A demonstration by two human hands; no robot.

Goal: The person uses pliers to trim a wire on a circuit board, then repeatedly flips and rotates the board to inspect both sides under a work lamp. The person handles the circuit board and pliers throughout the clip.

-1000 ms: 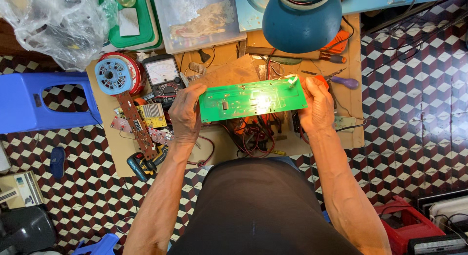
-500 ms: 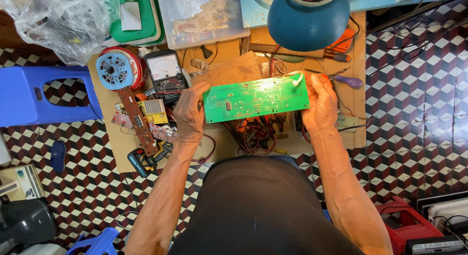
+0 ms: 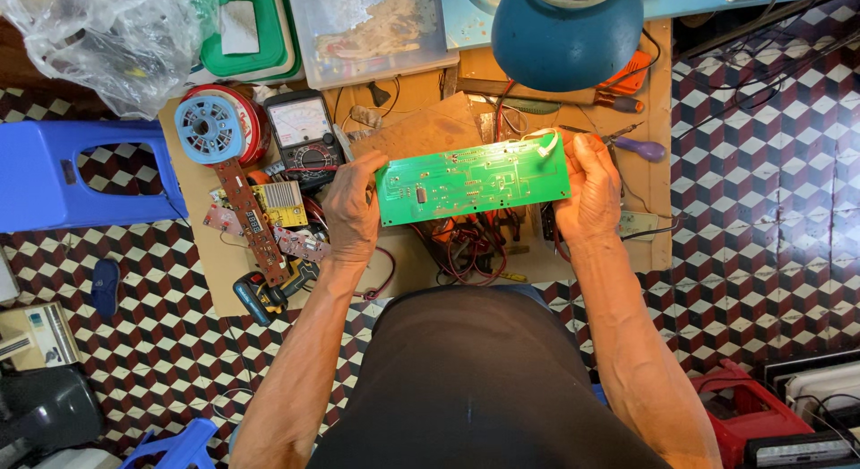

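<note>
Head view, looking down on low work board [image 3: 215, 281] set on chequered floor.

Green circuit board [image 3: 473, 179] held up above the bench clutter, long axis L–R, slightly tilted, trace side up toward cam. Left hand [image 3: 351, 211] grips its L short edge, thumb on top near the corner, fingers curled under. Right hand [image 3: 587, 189] grips the R short edge, thumb up by a white connector [image 3: 546, 144] at the top R corner. Both hands closed on the board; neither free.

Under the board: tangle of red wires [image 3: 466, 249], partly hidden.

L of left hand: analogue multimeter [image 3: 305, 137], just beside it a blue-and-red wire spool [image 3: 215, 127], a long brown strip PCB [image 3: 253, 220], small yellow-ish module [image 3: 279, 197].

R of right hand: purple-handled screwdriver [image 3: 640, 148], near but apart. Above: blue lamp shade [image 3: 566, 34], clear plastic tray [image 3: 372, 25]. Blue stool [image 3: 63, 173] far L on floor.
</note>
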